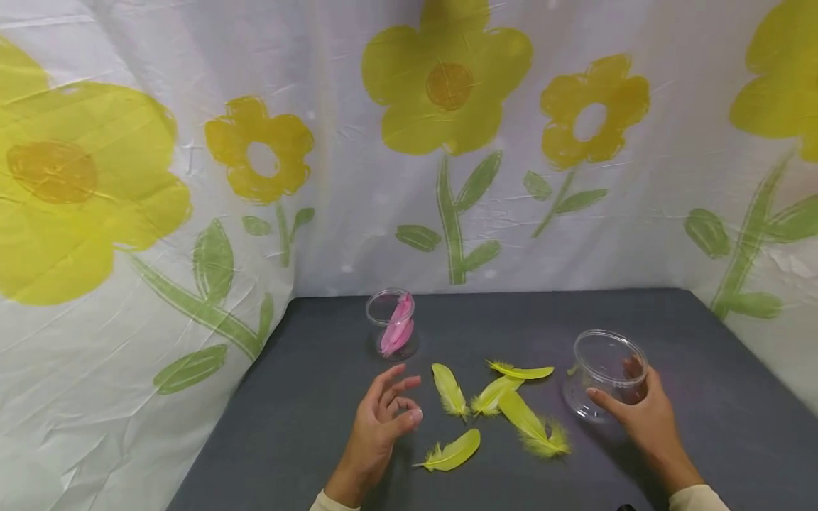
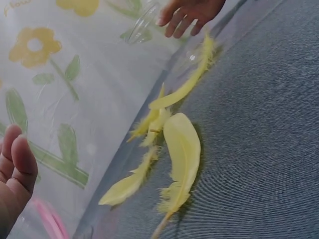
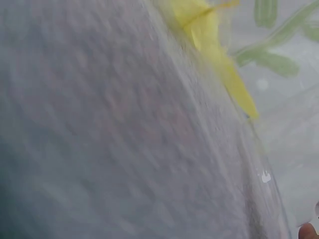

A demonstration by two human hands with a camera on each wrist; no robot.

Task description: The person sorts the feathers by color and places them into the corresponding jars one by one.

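In the head view my right hand [image 1: 652, 419] grips a clear round plastic container [image 1: 578, 380], thumb at its near side and fingers at its far right. I cannot tell whether its base touches the table. My left hand [image 1: 380, 426] hovers with loosely bent fingers and holds nothing. Between the hands lie several yellow feathers; the nearest feather [image 1: 454, 453] is just right of the left hand. Another feather [image 1: 449, 390] stands apart at the left, and a fluffy-ended one [image 1: 527, 422] lies toward the container. The left wrist view shows a yellow feather [image 2: 183, 154] up close.
A second clear container [image 1: 377, 341] with pink feathers [image 1: 399, 330] in it stands at the back left. A dark grey cloth covers the table [image 1: 307, 397]. White curtains [image 1: 358, 234] printed with yellow flowers border its back and sides.
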